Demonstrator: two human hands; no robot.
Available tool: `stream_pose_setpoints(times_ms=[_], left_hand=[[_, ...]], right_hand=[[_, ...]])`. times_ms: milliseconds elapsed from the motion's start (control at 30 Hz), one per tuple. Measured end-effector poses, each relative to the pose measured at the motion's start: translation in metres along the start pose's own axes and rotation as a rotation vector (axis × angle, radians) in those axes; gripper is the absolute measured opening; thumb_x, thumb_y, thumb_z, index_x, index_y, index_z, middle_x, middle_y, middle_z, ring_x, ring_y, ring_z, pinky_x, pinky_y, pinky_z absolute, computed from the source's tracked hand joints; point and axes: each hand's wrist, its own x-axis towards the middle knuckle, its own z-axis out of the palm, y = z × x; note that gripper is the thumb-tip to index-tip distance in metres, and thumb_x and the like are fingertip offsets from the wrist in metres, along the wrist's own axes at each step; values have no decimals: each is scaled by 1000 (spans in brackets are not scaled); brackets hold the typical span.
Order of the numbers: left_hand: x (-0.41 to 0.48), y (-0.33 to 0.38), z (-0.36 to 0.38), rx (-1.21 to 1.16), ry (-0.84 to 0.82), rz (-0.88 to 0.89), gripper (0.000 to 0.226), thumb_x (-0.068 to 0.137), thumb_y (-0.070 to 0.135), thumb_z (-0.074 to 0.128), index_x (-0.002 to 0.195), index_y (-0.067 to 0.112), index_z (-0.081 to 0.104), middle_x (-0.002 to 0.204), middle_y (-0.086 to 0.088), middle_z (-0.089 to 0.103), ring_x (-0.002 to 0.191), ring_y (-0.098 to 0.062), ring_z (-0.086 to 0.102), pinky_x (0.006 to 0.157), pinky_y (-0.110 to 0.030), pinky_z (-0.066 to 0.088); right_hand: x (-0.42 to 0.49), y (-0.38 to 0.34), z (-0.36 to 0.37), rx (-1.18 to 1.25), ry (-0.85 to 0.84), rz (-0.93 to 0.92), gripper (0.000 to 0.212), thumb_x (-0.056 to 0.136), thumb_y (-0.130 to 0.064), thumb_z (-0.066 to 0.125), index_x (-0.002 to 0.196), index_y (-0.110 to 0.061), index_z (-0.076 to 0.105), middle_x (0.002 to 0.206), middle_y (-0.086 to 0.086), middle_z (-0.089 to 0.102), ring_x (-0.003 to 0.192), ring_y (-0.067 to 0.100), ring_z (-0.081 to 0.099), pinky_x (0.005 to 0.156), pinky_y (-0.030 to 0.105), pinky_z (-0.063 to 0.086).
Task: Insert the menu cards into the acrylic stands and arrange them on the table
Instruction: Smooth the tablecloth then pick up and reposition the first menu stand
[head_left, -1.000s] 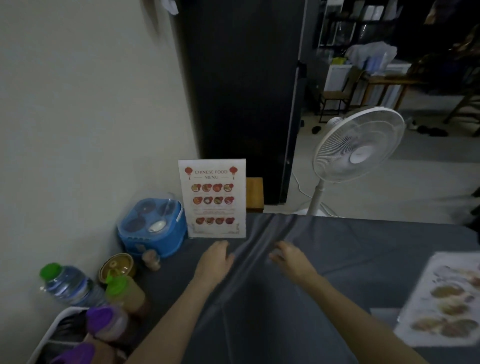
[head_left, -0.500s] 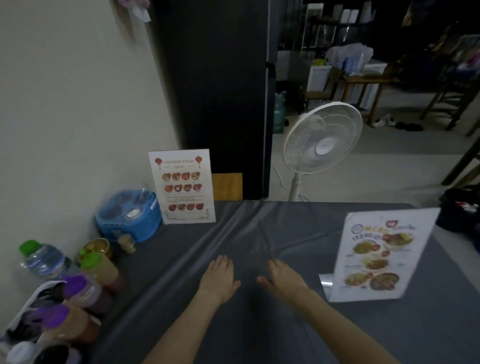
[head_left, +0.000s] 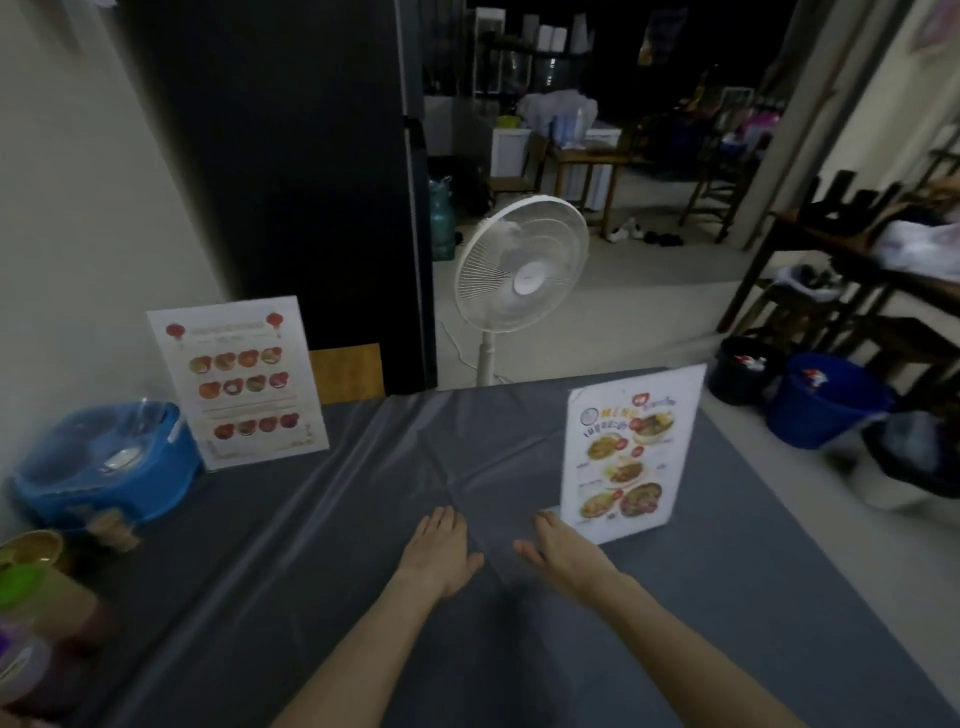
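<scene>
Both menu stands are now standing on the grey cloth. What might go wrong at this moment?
1. The right hand lies flat right beside the menu stand with the food photos; a careless sweep may tip it.
2. The left hand also presses the wrinkled grey cloth; dragging the cloth may shift or topple the Chinese food menu stand near the wall.

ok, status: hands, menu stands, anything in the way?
Left hand and right hand open, flat on the grey tablecloth, holding nothing. Chinese menu stand upright back left, second menu stand upright by right hand. Nothing between them.
</scene>
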Motion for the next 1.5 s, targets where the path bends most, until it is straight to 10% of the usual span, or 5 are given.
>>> stream_pose_setpoints(times_ms=[367, 600, 933, 1067, 1500], left_hand=[[21, 61, -1, -69, -29, 93, 74, 99, 43, 37, 153, -1, 11, 163, -17, 7, 152, -27, 7, 123, -36, 6], [35, 99, -13, -240, 0, 36, 72, 100, 41, 40, 153, 0, 13, 163, -17, 10, 151, -28, 10, 122, -35, 9], [46, 137, -9, -872, 204, -250, 66, 92, 33, 61, 145, 5, 35, 152, -14, 39, 138, -26, 41, 111, -35, 35], [50, 148, -8, -1308, 346, -370, 58, 87, 19, 69, 137, 1, 45, 136, -17, 55, 122, -25, 54, 98, -30, 41], [59, 174, -26, -1356, 555, -293, 24, 88, 7, 66, 109, -3, 61, 102, -14, 70, 86, -16, 67, 69, -22, 54]], right_hand=[[-46, 71, -29, 243, 74, 221, 51, 96, -46, 38, 129, -8, 46, 136, 13, 49, 120, 29, 52, 101, 39, 41], [-5, 175, -17, 361, 142, 151, 84, 72, -85, 23, 122, -23, 52, 128, 1, 58, 108, 18, 59, 96, 41, 48], [-4, 192, -106, 679, 279, 204, 33, 99, -34, 39, 107, -6, 56, 96, 2, 57, 79, 10, 55, 64, 18, 41], [13, 208, -120, 893, 371, 157, 45, 99, -37, 38, 127, -3, 49, 106, 2, 52, 95, 16, 51, 81, 31, 40], [43, 220, -130, 1089, 363, 48, 31, 90, -26, 61, 114, -6, 58, 107, 7, 65, 89, 12, 62, 72, 24, 50]])
